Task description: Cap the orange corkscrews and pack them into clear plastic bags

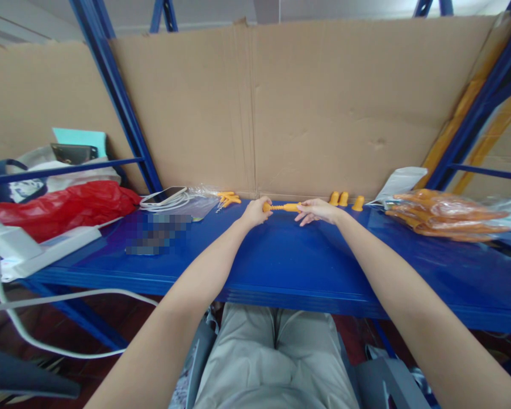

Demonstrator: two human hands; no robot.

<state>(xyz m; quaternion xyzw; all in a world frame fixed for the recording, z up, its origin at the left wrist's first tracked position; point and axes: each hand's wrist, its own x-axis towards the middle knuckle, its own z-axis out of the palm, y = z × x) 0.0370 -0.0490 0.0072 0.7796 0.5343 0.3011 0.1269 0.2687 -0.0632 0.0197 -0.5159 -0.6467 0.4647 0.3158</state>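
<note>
In the head view, a slim orange-yellow plastic piece with a ribbed, spiral-looking middle stretches level between my two hands, just above the back of the blue shelf. My left hand is closed around its rounded left end. The right end is pinched by the thumb and index finger of my right hand, whose other fingers are spread loosely. Left of my hands lie several orange handles with metal corkscrew spirals. Beyond my right hand stand three bullet-shaped orange caps.
A clear bag of orange pieces lies on the right of the blue shelf. Leftward are a phone with a white cable, a red plastic bag and a white power strip. Cardboard walls the back.
</note>
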